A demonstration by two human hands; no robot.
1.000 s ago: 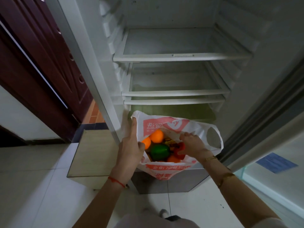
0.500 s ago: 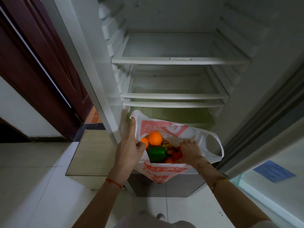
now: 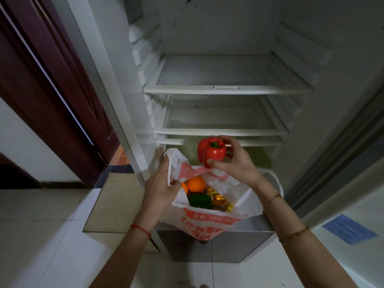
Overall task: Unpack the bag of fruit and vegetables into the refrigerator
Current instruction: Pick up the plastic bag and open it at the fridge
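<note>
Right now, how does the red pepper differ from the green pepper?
The red pepper is out of the bag, held up by the right hand in front of the fridge shelves; the green pepper lies inside the bag beside an orange. The red pepper shows whole, green stem toward the camera; the green pepper is partly hidden by the bag's edge, which the left hand grips. Both look glossy and lobed.

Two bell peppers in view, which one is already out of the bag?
The red bell pepper: the right hand holds it up above the white plastic bag. The green bell pepper still lies inside, beside the orange.
</note>
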